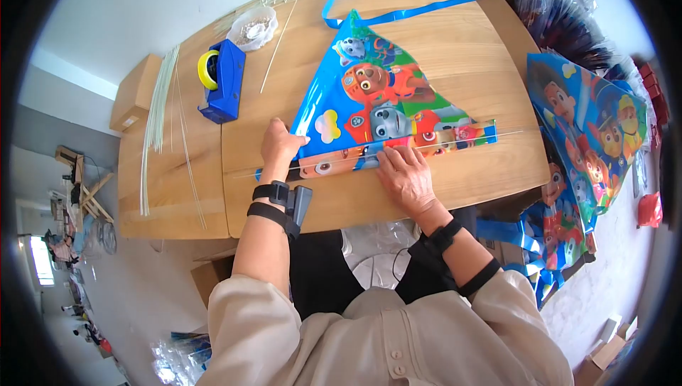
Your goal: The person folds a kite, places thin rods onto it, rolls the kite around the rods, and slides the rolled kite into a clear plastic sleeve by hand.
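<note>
A kite sheet (389, 77) printed with cartoon dogs lies on the wooden table, its point away from me and a blue ribbon tail (433, 11) beyond it. Along its near edge runs a folded strip, with a thin rod (509, 132) on it that sticks out past the right end. My left hand (278, 147) grips the sheet's left corner, thumb on top and the other fingers partly hidden. My right hand (408, 178) rests on the strip near its middle, fingers stretched out over the rod and film.
Left of the kite stand a blue tape dispenser (229, 80) and a clear bowl (253, 28) of small pieces. Bundled thin rods (160, 116) lie farther left, near a cardboard box (135, 93). More printed kite sheets (593, 137) hang off the right side.
</note>
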Tool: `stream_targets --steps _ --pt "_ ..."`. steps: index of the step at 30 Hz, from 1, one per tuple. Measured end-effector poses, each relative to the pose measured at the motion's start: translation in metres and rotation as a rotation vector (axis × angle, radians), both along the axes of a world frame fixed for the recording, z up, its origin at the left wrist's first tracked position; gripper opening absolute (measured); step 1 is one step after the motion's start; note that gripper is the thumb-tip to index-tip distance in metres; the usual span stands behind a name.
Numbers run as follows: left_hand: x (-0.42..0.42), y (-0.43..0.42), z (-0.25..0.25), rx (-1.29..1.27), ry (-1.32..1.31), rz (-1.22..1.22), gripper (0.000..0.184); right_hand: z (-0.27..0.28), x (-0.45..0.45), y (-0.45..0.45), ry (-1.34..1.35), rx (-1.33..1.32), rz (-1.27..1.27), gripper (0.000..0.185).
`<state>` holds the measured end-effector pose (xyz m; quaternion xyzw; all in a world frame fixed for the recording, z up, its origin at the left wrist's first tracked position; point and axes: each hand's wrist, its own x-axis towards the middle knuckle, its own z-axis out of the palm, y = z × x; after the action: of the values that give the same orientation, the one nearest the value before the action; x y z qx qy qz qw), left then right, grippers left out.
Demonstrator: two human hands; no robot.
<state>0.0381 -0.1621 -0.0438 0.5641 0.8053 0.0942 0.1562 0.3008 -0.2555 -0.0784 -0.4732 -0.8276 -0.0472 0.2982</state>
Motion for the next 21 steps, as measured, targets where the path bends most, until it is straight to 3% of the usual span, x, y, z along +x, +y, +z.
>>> stream_targets --steps 1,2,3,5,6,9,10,11,13,14,19,21 --pt "-0.008 0.009 -0.006 -0.132 -0.110 0.013 0.057 -0.003 0.001 0.003 0.007 0.030 0.026 0.031" --pt "-0.015 0.014 -0.017 -0.122 -0.205 0.030 0.042 -0.004 0.003 0.007 0.014 0.059 0.051 0.028" --pt "-0.021 0.016 -0.016 -0.117 -0.205 0.023 0.042 -0.004 0.005 0.010 0.013 0.065 0.045 0.028" --pt "-0.033 0.017 -0.016 -0.192 -0.470 -0.175 0.028 -0.004 0.008 0.013 -0.007 0.064 0.095 0.020" --pt "-0.042 0.017 -0.017 -0.161 -0.462 -0.283 0.016 -0.004 0.009 0.015 -0.006 0.065 0.087 0.020" --pt "-0.046 0.005 -0.001 -0.192 -0.506 -0.425 0.016 -0.003 0.013 0.015 0.011 0.041 0.118 0.016" --pt "-0.040 -0.003 0.015 -0.164 -0.311 -0.496 0.018 0.000 0.014 0.013 0.052 0.004 0.162 0.016" --pt "-0.040 -0.013 0.012 -0.172 -0.313 -0.505 0.018 0.002 0.013 0.009 0.091 -0.038 0.207 0.015" --pt "-0.038 -0.037 -0.001 0.445 -0.165 -0.700 0.026 -0.004 0.010 0.000 0.106 -0.090 0.184 0.014" --pt "-0.033 -0.048 -0.002 0.434 -0.176 -0.722 0.026 -0.005 0.010 -0.002 0.164 -0.096 0.199 0.014" --pt "-0.018 -0.082 -0.007 0.435 0.306 -0.804 0.046 -0.010 0.014 -0.001 0.363 -0.154 0.246 0.009" --pt "-0.020 -0.083 -0.014 0.424 0.299 -0.825 0.047 -0.009 0.016 -0.001 0.397 -0.176 0.260 0.008"
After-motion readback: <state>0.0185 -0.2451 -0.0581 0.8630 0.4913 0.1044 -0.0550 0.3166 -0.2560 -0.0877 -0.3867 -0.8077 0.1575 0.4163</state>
